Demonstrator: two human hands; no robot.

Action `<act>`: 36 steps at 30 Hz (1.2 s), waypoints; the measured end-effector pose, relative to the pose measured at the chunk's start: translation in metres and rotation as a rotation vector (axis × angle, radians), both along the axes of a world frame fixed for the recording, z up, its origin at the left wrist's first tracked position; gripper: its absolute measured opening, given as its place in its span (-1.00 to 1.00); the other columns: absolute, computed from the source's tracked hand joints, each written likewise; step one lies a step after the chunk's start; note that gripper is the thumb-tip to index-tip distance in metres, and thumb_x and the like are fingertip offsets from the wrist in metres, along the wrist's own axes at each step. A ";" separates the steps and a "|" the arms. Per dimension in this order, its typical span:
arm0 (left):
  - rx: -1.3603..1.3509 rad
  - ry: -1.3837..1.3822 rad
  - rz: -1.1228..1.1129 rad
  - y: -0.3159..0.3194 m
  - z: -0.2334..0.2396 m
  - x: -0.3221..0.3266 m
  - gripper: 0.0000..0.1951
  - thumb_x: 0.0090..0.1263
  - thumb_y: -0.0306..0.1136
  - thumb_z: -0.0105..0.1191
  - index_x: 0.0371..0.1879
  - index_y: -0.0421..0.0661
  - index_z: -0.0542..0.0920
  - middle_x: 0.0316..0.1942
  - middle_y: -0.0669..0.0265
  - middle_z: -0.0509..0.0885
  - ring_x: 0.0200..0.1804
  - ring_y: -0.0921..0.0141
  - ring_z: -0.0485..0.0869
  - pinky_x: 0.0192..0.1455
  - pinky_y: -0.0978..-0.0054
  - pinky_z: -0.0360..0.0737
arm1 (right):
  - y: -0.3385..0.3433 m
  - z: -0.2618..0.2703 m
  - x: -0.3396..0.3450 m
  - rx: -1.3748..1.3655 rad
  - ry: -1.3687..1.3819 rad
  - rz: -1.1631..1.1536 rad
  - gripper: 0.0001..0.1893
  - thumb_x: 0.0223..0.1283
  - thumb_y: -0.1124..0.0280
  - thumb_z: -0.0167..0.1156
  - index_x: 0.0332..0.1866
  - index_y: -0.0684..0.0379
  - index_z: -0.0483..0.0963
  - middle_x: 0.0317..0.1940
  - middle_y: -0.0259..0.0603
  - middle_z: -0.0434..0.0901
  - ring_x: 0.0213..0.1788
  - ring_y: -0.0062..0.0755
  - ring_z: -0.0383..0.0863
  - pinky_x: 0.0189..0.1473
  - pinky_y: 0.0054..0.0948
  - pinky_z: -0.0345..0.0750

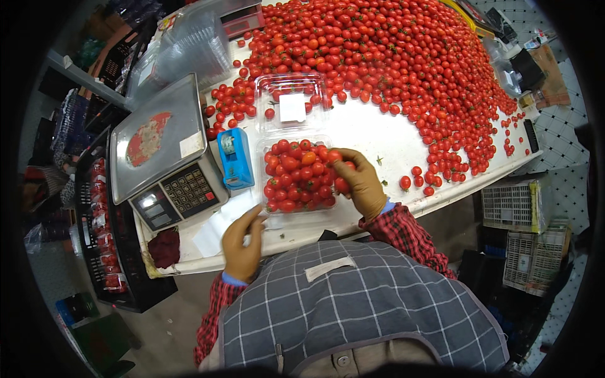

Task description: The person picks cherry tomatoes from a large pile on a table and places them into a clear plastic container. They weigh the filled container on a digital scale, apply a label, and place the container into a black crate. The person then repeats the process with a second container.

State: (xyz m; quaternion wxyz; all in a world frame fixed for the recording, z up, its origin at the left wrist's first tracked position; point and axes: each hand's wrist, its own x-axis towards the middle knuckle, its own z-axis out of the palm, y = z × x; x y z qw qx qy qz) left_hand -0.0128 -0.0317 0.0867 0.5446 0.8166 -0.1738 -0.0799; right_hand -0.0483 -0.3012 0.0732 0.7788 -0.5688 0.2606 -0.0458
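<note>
A clear plastic clamshell box (pixel 293 210) lies on the white table with its lid (pixel 315 124) folded back, a white label on the lid. Cherry tomatoes (pixel 293 182) fill its base in a heap. My right hand (pixel 361 182) holds a few cherry tomatoes at the right side of the box, its fingers curled around them. My left hand (pixel 243 243) is at the table's near edge, left of and below the box, fingers parted and bent, with nothing seen in it. A large pile of loose cherry tomatoes (pixel 401 52) covers the far and right part of the table.
A blue tape dispenser (pixel 235 158) stands left of the box, beside a digital scale (pixel 160 141). White paper (pixel 222 222) lies near my left hand. Stacked clear boxes (pixel 191 52) stand behind the scale. A black crate (pixel 137 283) with packed tomatoes is beyond the table's left edge.
</note>
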 end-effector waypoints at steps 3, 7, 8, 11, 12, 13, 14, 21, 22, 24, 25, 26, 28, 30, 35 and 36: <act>-0.361 0.584 -0.155 -0.045 0.009 0.010 -0.45 0.58 -0.07 -0.14 0.44 -0.10 0.22 0.29 0.10 0.45 0.18 0.27 0.57 0.14 0.25 0.58 | 0.038 0.002 0.008 -0.112 -0.195 0.145 -0.65 0.27 0.38 0.29 0.14 0.20 0.52 -0.06 -0.26 0.61 0.01 -0.51 0.57 0.09 -0.54 0.50; -0.630 1.002 -0.128 -0.073 0.007 0.015 -0.45 0.57 0.10 -0.23 0.37 -0.01 0.28 0.27 0.27 0.44 0.26 0.29 0.48 0.18 0.19 0.57 | 0.061 -0.004 0.009 -0.550 -0.327 0.339 -0.65 0.24 0.48 0.24 0.15 0.16 0.49 -0.06 -0.17 0.61 -0.01 -0.38 0.62 0.05 -0.48 0.54; -0.652 1.014 -0.137 -0.073 0.006 0.017 -0.47 0.58 0.09 -0.24 0.35 0.00 0.30 0.26 0.27 0.44 0.26 0.29 0.48 0.18 0.18 0.57 | 0.061 -0.006 0.008 -0.519 -0.360 0.329 -0.64 0.25 0.49 0.22 0.17 0.15 0.48 -0.04 -0.18 0.61 0.01 -0.39 0.61 0.06 -0.47 0.54; -0.727 1.062 -0.151 -0.069 0.002 0.019 -0.51 0.59 0.05 -0.27 0.33 0.02 0.32 0.26 0.23 0.44 0.28 0.29 0.48 0.23 0.14 0.56 | 0.057 -0.008 0.007 -0.345 -0.295 0.323 -0.61 0.28 0.53 0.18 0.21 0.14 0.44 0.01 -0.20 0.59 0.07 -0.42 0.59 0.10 -0.47 0.53; -0.762 1.084 -0.131 -0.068 0.000 0.019 -0.51 0.59 0.05 -0.27 0.33 0.01 0.32 0.26 0.22 0.44 0.29 0.28 0.48 0.25 0.12 0.56 | 0.056 -0.008 0.008 -0.244 -0.271 0.311 -0.60 0.29 0.54 0.17 0.23 0.14 0.42 0.02 -0.20 0.59 0.09 -0.43 0.58 0.11 -0.47 0.52; -0.807 1.104 -0.130 -0.068 -0.001 0.020 -0.51 0.60 0.04 -0.28 0.33 0.01 0.32 0.26 0.21 0.44 0.30 0.27 0.47 0.26 0.11 0.55 | 0.055 -0.007 0.009 -0.143 -0.268 0.296 -0.59 0.29 0.56 0.16 0.24 0.14 0.41 0.04 -0.21 0.58 0.11 -0.44 0.57 0.13 -0.47 0.52; -0.844 1.188 -0.129 -0.066 0.000 0.021 -0.52 0.60 0.02 -0.28 0.35 0.02 0.31 0.29 0.19 0.43 0.30 0.25 0.48 0.27 0.08 0.54 | 0.055 -0.006 0.010 -0.126 -0.240 0.289 -0.55 0.30 0.59 0.14 0.29 0.14 0.37 0.09 -0.22 0.55 0.15 -0.48 0.53 0.19 -0.48 0.49; -0.820 1.097 -0.169 -0.066 0.001 0.023 -0.48 0.59 -0.04 -0.20 0.40 -0.06 0.26 0.28 0.18 0.44 0.28 0.29 0.50 0.24 0.19 0.57 | 0.058 -0.002 0.011 0.020 -0.340 0.205 -0.51 0.26 0.61 0.18 0.30 0.16 0.34 0.08 -0.24 0.53 0.13 -0.48 0.53 0.20 -0.48 0.50; -0.802 1.073 -0.154 -0.066 0.000 0.024 -0.50 0.59 -0.07 -0.18 0.39 -0.07 0.28 0.25 0.18 0.47 0.26 0.30 0.52 0.24 0.22 0.57 | 0.056 -0.003 0.010 0.034 -0.336 0.190 -0.52 0.25 0.61 0.19 0.29 0.16 0.35 0.07 -0.25 0.53 0.11 -0.48 0.54 0.19 -0.48 0.52; -0.681 0.968 -0.116 -0.064 -0.003 0.027 -0.52 0.57 -0.15 -0.12 0.37 -0.10 0.31 0.24 0.17 0.49 0.23 0.30 0.54 0.22 0.28 0.57 | 0.053 -0.005 0.010 0.049 -0.279 0.160 -0.55 0.25 0.60 0.21 0.25 0.16 0.39 0.04 -0.26 0.55 0.07 -0.48 0.55 0.16 -0.48 0.54; -0.578 0.885 -0.092 -0.063 -0.004 0.030 -0.52 0.55 -0.19 -0.07 0.37 -0.12 0.32 0.24 0.16 0.49 0.23 0.30 0.54 0.22 0.31 0.56 | 0.051 -0.006 0.011 0.049 -0.226 0.147 -0.57 0.24 0.60 0.22 0.23 0.17 0.41 0.02 -0.27 0.56 0.05 -0.50 0.56 0.14 -0.48 0.54; -0.476 0.808 -0.056 -0.063 -0.006 0.033 -0.53 0.53 -0.23 -0.03 0.36 -0.14 0.34 0.25 0.15 0.49 0.22 0.29 0.54 0.22 0.34 0.54 | 0.049 -0.008 0.012 0.050 -0.173 0.133 -0.59 0.24 0.59 0.22 0.20 0.17 0.43 0.00 -0.28 0.57 0.03 -0.51 0.56 0.13 -0.49 0.54; -0.235 0.382 -0.100 -0.065 -0.009 0.038 -0.51 0.45 -0.33 0.06 0.33 -0.18 0.37 0.19 0.10 0.54 0.18 0.26 0.58 0.22 0.39 0.53 | 0.049 -0.012 0.016 -0.169 -0.208 0.131 -0.65 0.25 0.58 0.23 0.14 0.18 0.46 -0.04 -0.29 0.58 -0.01 -0.54 0.56 0.09 -0.52 0.54; -0.071 0.130 -0.141 -0.067 -0.012 0.039 -0.45 0.33 -0.41 0.17 0.31 -0.23 0.39 0.18 0.03 0.56 0.20 0.22 0.58 0.25 0.40 0.50 | 0.050 -0.014 0.019 -0.255 -0.191 0.166 -0.68 0.26 0.56 0.24 0.12 0.19 0.49 -0.02 -0.27 0.59 0.02 -0.55 0.57 0.10 -0.55 0.52; -0.005 -0.005 -0.160 -0.062 -0.014 0.038 -0.51 0.36 -0.40 0.15 0.28 -0.18 0.45 0.19 0.08 0.59 0.22 0.24 0.57 0.27 0.39 0.47 | 0.047 -0.012 0.021 -0.373 -0.321 0.114 -0.68 0.25 0.56 0.20 0.12 0.19 0.51 0.03 -0.20 0.60 0.07 -0.46 0.59 0.14 -0.47 0.51; -0.017 -0.018 -0.121 -0.058 -0.014 0.039 -0.53 0.37 -0.41 0.14 0.27 -0.17 0.47 0.19 0.09 0.59 0.22 0.25 0.57 0.27 0.39 0.47 | 0.043 -0.011 0.020 -0.358 -0.322 0.085 -0.68 0.25 0.55 0.20 0.11 0.20 0.50 0.02 -0.20 0.60 0.07 -0.46 0.59 0.14 -0.47 0.51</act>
